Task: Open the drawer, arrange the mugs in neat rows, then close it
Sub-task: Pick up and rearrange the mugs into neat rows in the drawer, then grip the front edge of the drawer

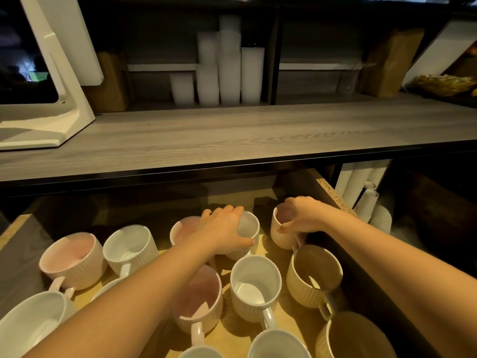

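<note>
Left hand: the left hand [224,228] sits on a white mug [249,224] in the back row of the open drawer [331,189], grip curled over the rim.
Right hand: the right hand [302,215] has its grip curled round the rim of a pink mug [281,239] by the drawer's right edge.
In the way: a beige mug [313,275] sits just in front of the pink one, and more mugs crowd the front.
Surface: grey wood-look surface [232,135] above the drawer, with a white stand [51,86] at its left edge.
Room: pretty dim, with plastic cups [227,68] stacked at the back.
</note>
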Action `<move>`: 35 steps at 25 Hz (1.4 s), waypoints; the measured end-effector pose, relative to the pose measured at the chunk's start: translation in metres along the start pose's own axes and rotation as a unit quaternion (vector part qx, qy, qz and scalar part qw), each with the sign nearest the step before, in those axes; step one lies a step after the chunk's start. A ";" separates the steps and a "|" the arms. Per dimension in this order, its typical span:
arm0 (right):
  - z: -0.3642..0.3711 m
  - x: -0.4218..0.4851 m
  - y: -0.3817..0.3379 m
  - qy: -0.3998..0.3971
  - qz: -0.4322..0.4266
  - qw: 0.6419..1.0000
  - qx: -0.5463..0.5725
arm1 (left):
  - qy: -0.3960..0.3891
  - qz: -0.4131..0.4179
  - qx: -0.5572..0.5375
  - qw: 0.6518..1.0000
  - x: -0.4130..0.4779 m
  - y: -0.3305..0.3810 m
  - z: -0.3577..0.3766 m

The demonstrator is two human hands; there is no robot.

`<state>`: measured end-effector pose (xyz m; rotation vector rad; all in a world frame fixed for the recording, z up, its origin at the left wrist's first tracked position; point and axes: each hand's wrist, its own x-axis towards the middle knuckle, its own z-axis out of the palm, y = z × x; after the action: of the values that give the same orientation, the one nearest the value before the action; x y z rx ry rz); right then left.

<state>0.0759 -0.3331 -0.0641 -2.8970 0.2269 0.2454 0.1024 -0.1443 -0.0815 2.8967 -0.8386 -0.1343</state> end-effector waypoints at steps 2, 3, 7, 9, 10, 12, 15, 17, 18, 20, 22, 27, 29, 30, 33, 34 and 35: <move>-0.003 -0.009 -0.004 0.010 -0.016 0.999 -0.034 | 0.000 -0.006 -0.001 1.000 -0.006 0.001 -0.002; -0.006 -0.014 -0.007 0.023 -0.029 0.998 -0.051 | 0.005 -0.004 0.001 1.000 -0.010 0.001 -0.005; -0.018 -0.039 -0.028 0.042 -0.072 0.994 -0.077 | 0.022 0.025 0.007 0.999 -0.036 0.002 -0.025; -0.022 -0.058 -0.043 0.027 -0.084 0.992 -0.087 | 0.015 0.036 0.020 0.999 -0.056 0.003 -0.038; -0.024 -0.069 -0.050 0.017 -0.094 0.991 -0.096 | 0.011 0.040 0.035 0.998 -0.068 0.003 -0.044; -0.027 -0.090 -0.063 0.005 -0.123 0.987 -0.107 | 0.009 0.046 0.061 0.997 -0.093 0.003 -0.057; -0.026 -0.126 -0.082 0.001 -0.158 0.980 -0.120 | 0.005 0.045 0.066 0.997 -0.137 0.004 -0.073; -0.025 -0.150 -0.095 0.012 -0.183 0.973 -0.143 | 0.006 0.045 0.064 0.997 -0.166 0.004 -0.081; -0.024 -0.164 -0.101 0.016 -0.197 0.970 -0.141 | 0.007 0.044 0.062 0.997 -0.180 0.003 -0.084; -0.022 -0.190 -0.111 0.020 -0.221 0.968 -0.116 | 0.015 0.045 0.059 0.997 -0.206 0.002 -0.089; -0.018 -0.214 -0.114 0.032 -0.233 0.967 -0.094 | 0.034 0.053 0.062 0.996 -0.233 0.005 -0.092; 0.004 -0.272 -0.111 0.061 -0.254 0.964 -0.048 | 0.071 0.081 0.059 0.992 -0.301 0.014 -0.072; 0.017 -0.290 -0.110 0.065 -0.258 0.964 -0.029 | 0.069 0.067 0.049 0.994 -0.319 0.013 -0.056; 0.023 -0.295 -0.109 0.067 -0.256 0.964 -0.023 | 0.074 0.057 0.043 0.995 -0.325 0.011 -0.047; 0.041 -0.297 -0.109 0.104 -0.253 0.962 -0.023 | 0.113 0.025 0.031 0.993 -0.338 0.007 -0.027; 0.045 -0.296 -0.108 0.128 -0.257 0.958 -0.031 | 0.128 0.015 0.047 0.991 -0.339 0.006 -0.024; 0.049 -0.298 -0.106 0.154 -0.260 0.952 -0.041 | 0.142 0.011 0.081 0.987 -0.340 0.005 -0.020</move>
<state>-0.2031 -0.1796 -0.0349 -2.9304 -0.5081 -0.2964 -0.1842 0.0355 -0.0440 2.9517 -0.8627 0.3564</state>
